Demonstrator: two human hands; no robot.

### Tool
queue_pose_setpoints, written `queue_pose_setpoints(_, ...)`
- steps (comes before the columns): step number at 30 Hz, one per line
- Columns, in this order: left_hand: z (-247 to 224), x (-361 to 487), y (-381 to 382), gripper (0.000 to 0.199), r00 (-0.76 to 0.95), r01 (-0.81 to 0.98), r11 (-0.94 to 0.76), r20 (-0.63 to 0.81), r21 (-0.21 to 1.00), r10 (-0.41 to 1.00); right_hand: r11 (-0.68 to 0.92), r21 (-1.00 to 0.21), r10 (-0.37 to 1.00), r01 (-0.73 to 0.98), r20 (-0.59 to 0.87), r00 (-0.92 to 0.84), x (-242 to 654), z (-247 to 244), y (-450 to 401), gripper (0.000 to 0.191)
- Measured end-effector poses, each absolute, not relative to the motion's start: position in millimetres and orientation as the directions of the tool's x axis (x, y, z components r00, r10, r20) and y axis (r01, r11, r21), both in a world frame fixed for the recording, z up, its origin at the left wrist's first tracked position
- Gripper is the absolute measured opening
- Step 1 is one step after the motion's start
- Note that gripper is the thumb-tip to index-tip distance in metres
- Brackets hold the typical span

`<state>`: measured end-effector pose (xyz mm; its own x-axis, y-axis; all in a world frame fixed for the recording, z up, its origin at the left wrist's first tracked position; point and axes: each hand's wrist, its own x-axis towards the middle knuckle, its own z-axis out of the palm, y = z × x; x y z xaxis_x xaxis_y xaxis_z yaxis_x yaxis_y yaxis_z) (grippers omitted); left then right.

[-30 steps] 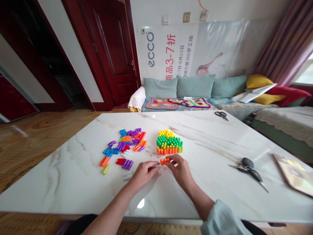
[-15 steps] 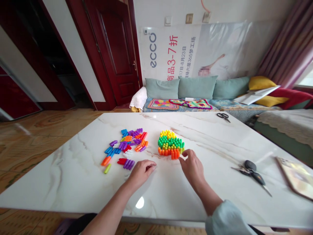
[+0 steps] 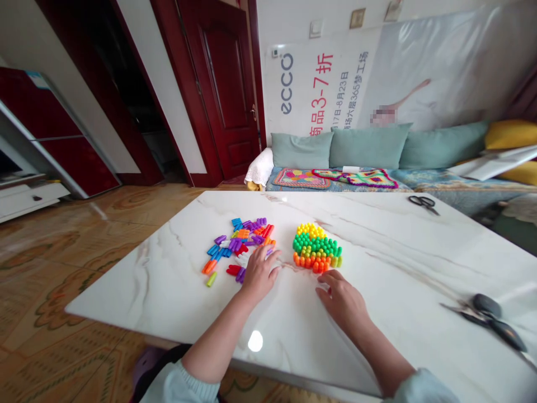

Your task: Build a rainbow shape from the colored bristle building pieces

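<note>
My left hand (image 3: 260, 271) is over the near right edge of a loose pile of small plastic tube-shaped pieces (image 3: 235, 245), its fingers spread. The pieces are purple, blue, orange, red and white, many lying side by side in short rows; the hand hides some of them. To the right, round-topped pieces (image 3: 318, 244) stand upright in a block of yellow, green, olive and orange rows. My right hand (image 3: 343, 296) rests just in front of the orange row, thumb and fingers apart, with nothing visible in it. A single lime-green piece (image 3: 211, 279) lies at the pile's near left.
The white marbled table (image 3: 151, 280) carries open scissors (image 3: 474, 316) and a dark oval object (image 3: 486, 305) at right. Black-handled scissors (image 3: 423, 202) lie at the far right edge. Behind the table stands a sofa with green cushions (image 3: 363, 146).
The view has swung left. My left hand has moved forward and left to the loose pile, its fingers spreading. My right hand has drawn slightly back from the upright block.
</note>
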<state>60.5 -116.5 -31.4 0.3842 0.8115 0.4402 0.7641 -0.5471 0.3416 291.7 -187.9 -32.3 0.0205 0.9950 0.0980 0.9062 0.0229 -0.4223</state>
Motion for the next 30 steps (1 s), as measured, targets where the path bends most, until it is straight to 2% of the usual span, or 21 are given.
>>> queue_pose_setpoints(3,-30,55,-97,0.057,0.424,0.812,-0.533,0.387,0.237,0.819,0.022,-0.387,0.997,0.922,0.076,0.008,287,-31,-190,0.022)
queue_pose_setpoints(7,-39,52,-86,0.042,0.478,0.812,-0.54,0.28,0.221,0.833,0.016,-0.339,0.999,0.941,0.045,-0.001,284,-29,-191,0.023)
queue_pose_setpoints(12,-44,55,-88,0.019,0.469,0.746,-0.587,0.378,0.314,0.798,0.025,-0.326,0.998,0.945,0.069,-0.002,284,-32,-190,0.023)
queue_pose_setpoints(18,-41,57,-88,0.024,0.415,0.701,-0.583,0.431,0.411,0.802,0.045,-0.346,0.994,0.937,0.111,-0.007,284,-33,-191,0.02)
queue_pose_setpoints(21,-37,59,-90,0.021,0.305,0.671,-0.545,0.482,0.503,0.821,0.049,-0.379,0.993,0.924,0.116,-0.005,283,-32,-191,0.019)
queue_pose_setpoints(23,-34,61,-90,0.015,0.16,0.579,-0.466,0.467,0.67,0.87,0.053,-0.43,0.992,0.901,0.129,0.003,282,-32,-191,0.021)
queue_pose_setpoints(24,-32,63,-91,0.012,0.078,0.489,-0.391,0.407,0.78,0.91,0.057,-0.46,0.99,0.886,0.138,0.007,281,-33,-190,0.022)
queue_pose_setpoints(26,-31,65,-91,0.012,-0.037,0.2,-0.174,0.185,0.964,0.982,0.067,-0.517,0.988,0.853,0.156,0.017,279,-33,-190,0.024)
queue_pose_setpoints(28,-30,66,-91,0.023,-0.037,-0.072,0.013,-0.015,0.997,0.999,0.084,-0.575,0.985,0.813,0.171,0.018,276,-34,-189,0.025)
queue_pose_setpoints(30,-30,67,-92,0.032,-0.001,-0.195,0.087,-0.088,0.977,0.996,0.109,-0.635,0.981,0.765,0.193,0.021,273,-35,-189,0.026)
